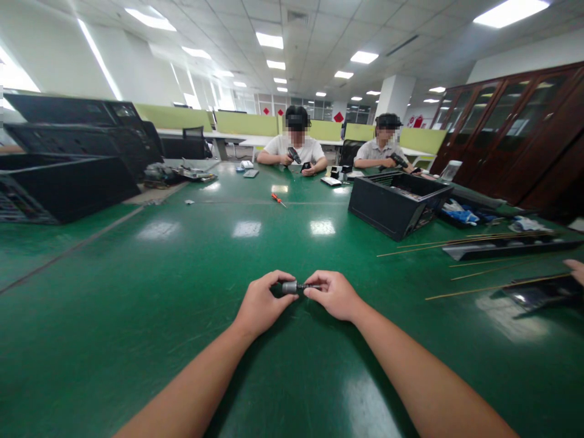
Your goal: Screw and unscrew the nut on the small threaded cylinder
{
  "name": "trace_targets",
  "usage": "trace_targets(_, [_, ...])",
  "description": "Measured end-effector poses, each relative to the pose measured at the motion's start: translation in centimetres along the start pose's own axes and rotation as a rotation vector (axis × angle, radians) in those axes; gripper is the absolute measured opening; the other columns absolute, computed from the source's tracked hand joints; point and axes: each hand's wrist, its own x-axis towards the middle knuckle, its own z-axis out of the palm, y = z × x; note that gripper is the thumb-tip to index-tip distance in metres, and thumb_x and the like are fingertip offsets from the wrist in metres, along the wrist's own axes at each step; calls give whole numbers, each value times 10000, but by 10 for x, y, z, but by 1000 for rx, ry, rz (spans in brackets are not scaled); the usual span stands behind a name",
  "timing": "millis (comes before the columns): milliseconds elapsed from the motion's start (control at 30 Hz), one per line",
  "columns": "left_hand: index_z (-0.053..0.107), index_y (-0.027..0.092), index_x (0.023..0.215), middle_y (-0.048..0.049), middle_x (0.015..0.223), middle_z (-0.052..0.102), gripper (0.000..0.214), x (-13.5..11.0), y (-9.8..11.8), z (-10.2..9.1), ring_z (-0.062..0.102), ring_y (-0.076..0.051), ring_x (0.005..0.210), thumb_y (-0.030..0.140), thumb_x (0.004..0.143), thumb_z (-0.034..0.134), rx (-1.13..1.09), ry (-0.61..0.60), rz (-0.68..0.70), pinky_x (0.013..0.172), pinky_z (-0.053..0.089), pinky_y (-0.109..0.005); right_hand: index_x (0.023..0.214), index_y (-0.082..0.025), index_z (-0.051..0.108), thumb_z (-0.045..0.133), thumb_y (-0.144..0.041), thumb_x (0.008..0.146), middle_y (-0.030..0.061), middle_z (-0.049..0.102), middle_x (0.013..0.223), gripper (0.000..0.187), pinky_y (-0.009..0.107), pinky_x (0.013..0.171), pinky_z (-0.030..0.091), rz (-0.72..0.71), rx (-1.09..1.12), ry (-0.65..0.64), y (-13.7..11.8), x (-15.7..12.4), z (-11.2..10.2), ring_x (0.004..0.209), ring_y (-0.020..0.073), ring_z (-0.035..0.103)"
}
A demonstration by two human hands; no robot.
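My left hand [261, 306] is closed, thumb and fingers pinching a short grey metal cylinder [289, 287]. From the cylinder's right end a thin dark shaft with ridges [301, 286] runs in line toward my right hand [335, 296]. The fingertips of that hand are closed on the shaft, which partly hides it. Whether cylinder and shaft are one piece or two fitted together I cannot tell. Both hands are just above the green tabletop [292, 359], near its front middle.
An orange screwdriver [277, 199] lies farther back. A black computer case [396, 204] stands back right, near thin brass-coloured rods [479, 292]. More dark cases [68, 188] stand left. Two people sit opposite, each holding a power drill [294, 155]. Another person's hand [575, 269] shows at the right edge.
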Motion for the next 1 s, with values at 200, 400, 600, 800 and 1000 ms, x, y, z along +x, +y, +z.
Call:
trace_targets(200, [694,225,956,-13,940,731,232,0,-2,0,674,-212,897,223,727,728,-6,6,-1,840,501,-332,869,-150,672,676,-270,750,-2,655,710,169,225,542,395,0,-66,8,-3,0,-3,565,106,533])
trace_targets(400, [697,226,968,-23,949,732,248,0,-4,0,676,-216,898,240,724,736,3,19,3,848,518,-344,881,-140,685,672,-251,738,-32,576,626,182,221,503,329,-6,-130,18,-6,-1,-5,504,84,430])
trace_targets(600, [703,233,955,-14,935,727,250,1,-4,0,666,-214,896,230,709,746,1,33,-13,851,515,-350,872,-143,689,680,-241,721,-47,545,600,181,215,479,281,-7,-164,47,-6,-1,-8,478,70,358])
trace_targets(800, [703,231,969,-21,939,730,257,1,-3,0,671,-220,886,246,715,740,1,47,-19,867,525,-369,867,-147,688,675,-255,726,-51,534,582,178,213,468,264,5,-181,63,-6,-1,-10,466,68,340])
trace_targets(1000, [703,220,972,-35,956,734,258,1,-4,1,672,-226,906,261,720,735,-15,42,-18,880,526,-381,861,-154,682,681,-264,723,-57,527,569,177,211,461,257,19,-164,59,-7,-1,-10,460,68,337])
